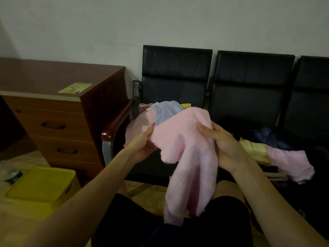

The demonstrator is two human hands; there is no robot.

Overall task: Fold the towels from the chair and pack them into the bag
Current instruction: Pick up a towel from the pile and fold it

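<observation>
A soft pink terry towel [187, 157] is held up before the black padded chair [175, 68], not yet folded.
Best to find two corners and pull them apart so it hangs flat; the left hand [142, 145] pinches its upper edge, the right hand [226, 145] grips the bunched side, forearms reaching forward.
</observation>
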